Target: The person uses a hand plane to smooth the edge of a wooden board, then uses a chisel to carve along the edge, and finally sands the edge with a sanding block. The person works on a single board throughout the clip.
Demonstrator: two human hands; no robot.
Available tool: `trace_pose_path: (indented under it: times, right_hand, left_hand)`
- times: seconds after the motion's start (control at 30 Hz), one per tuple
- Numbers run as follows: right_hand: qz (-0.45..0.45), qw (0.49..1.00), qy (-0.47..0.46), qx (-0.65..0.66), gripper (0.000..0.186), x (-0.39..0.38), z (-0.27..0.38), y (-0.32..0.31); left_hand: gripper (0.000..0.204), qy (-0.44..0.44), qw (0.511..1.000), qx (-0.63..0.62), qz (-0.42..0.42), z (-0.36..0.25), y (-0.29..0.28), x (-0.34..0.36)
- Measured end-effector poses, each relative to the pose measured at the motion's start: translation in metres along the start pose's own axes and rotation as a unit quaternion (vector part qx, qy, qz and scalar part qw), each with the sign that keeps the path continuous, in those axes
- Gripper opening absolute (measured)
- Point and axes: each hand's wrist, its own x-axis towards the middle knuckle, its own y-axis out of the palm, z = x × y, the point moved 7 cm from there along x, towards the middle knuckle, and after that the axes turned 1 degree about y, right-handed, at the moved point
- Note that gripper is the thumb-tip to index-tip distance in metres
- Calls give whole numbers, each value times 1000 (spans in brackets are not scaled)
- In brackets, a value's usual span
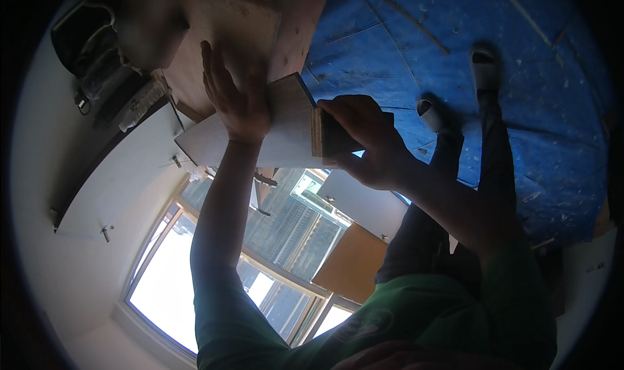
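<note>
A pale, flat board [289,133] lies in front of me, its dark-edged end facing right. My left hand [237,103] rests on it with the fingers stretched out and the palm near its upper side. My right hand [370,139] is closed around a dark block [337,136] with a layered, plywood-like end, thumb and fingers on opposite sides. This block sits against the right end of the board. Shadow hides whether the two are separate or joined.
Wooden box-like panels [227,29] stand beyond my left hand. A clear plastic bottle [140,107] lies to the left, near a white panel with metal hinges [123,175]. Stained blue sheeting [390,45] covers the floor under my slippers [485,68]. A bright window [169,292] is at lower left.
</note>
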Motion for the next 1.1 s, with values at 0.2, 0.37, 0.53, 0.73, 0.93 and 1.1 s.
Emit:
trace_pose_path:
  times: [0.2,0.37,0.53,0.73,0.93,1.1]
  right_hand:
    - [-24,1000,-1,9,88,27,2,-6]
    - [-44,997,-65,-11,84,73,12,-12]
    - [52,998,15,-15,88,-17,10,0]
    - [-59,996,-20,57,88,75,-2,-11]
    - [-13,999,18,28,86,7,-1,-2]
    - [-34,997,31,64,88,44,-3,-7]
  left_hand:
    - [72,9,1000,-10,0,-2,0,-1]
    - [72,14,1000,-16,-4,-1,0,0]
    - [72,-1,1000,-9,4,-4,-2,1]
    - [72,12,1000,-17,2,-5,0,1]
    - [73,3,1000,-18,7,-2,1,3]
    - [73,11,1000,-24,-4,-1,-1,-1]
